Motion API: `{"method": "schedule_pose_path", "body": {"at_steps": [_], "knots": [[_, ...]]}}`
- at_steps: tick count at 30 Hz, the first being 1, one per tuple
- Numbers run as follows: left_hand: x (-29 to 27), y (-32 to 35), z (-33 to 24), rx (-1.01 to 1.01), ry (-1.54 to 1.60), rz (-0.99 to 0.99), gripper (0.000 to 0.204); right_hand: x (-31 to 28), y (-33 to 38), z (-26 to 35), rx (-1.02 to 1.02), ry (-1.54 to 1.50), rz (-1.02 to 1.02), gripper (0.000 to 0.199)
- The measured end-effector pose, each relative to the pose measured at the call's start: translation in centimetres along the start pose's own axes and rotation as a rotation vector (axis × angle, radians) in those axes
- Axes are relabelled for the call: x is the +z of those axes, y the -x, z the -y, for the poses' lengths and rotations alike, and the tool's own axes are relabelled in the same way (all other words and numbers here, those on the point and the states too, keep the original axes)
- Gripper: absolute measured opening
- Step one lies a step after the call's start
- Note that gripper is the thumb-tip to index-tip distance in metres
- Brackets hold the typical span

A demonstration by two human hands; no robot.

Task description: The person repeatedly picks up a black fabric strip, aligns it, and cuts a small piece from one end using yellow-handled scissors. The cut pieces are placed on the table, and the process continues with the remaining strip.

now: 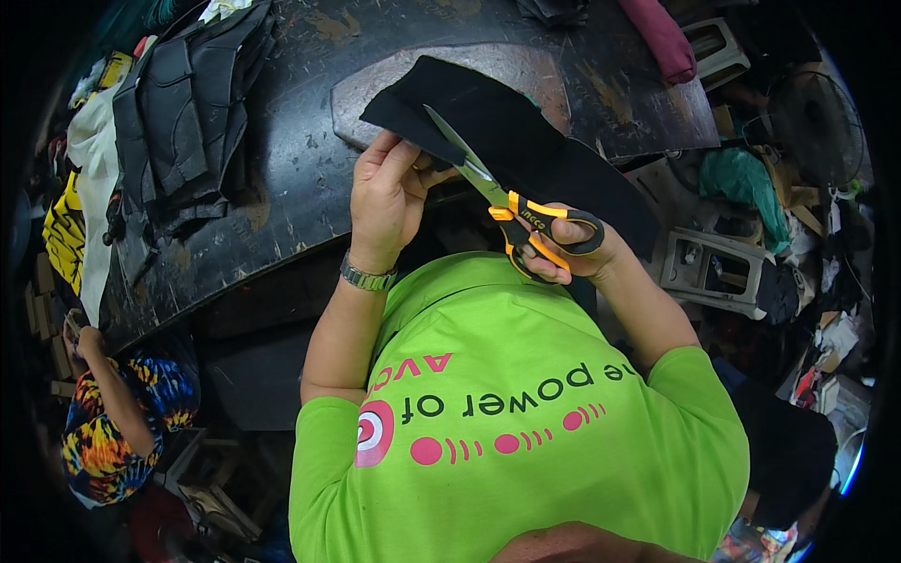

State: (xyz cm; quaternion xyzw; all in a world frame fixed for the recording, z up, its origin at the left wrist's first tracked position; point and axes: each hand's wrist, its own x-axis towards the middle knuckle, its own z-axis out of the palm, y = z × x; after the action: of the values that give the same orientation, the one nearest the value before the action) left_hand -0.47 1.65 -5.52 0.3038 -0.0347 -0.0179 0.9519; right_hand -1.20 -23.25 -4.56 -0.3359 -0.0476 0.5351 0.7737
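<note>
My left hand (392,192) pinches the near left edge of a piece of black fabric (497,117), thumb on top and fingers curled below. In my right hand (582,246) is a pair of scissors (511,202) with yellow and black handles, my thumb through one loop and fingers in the other. Their blades point away to the upper left and meet the fabric's near edge; one blade shows on top of the cloth. The other blade is largely hidden by the fabric. Toward the right, the cloth hangs past the table edge beside my right wrist.
On the dark worn table (291,202) lies a flat brown board (366,84) under the fabric. Stacked black pieces (183,113) lie at left, a maroon roll (660,42) at far right. A plastic stool (713,270) and a fan (815,127) stand right. Another person (117,422) sits at lower left.
</note>
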Motion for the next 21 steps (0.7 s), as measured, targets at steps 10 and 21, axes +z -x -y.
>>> {"method": "schedule_pose_path", "body": {"at_steps": [10,21], "knots": [[0.0,0.4,0.0,0.003,-0.048,-0.035,0.021,0.8,0.0,0.0,0.000,0.068,-0.040,0.061],[0.8,0.9,0.6,-0.060,-0.100,0.021,0.026,0.5,-0.9,0.7,-0.027,0.020,0.014,0.066]]}}
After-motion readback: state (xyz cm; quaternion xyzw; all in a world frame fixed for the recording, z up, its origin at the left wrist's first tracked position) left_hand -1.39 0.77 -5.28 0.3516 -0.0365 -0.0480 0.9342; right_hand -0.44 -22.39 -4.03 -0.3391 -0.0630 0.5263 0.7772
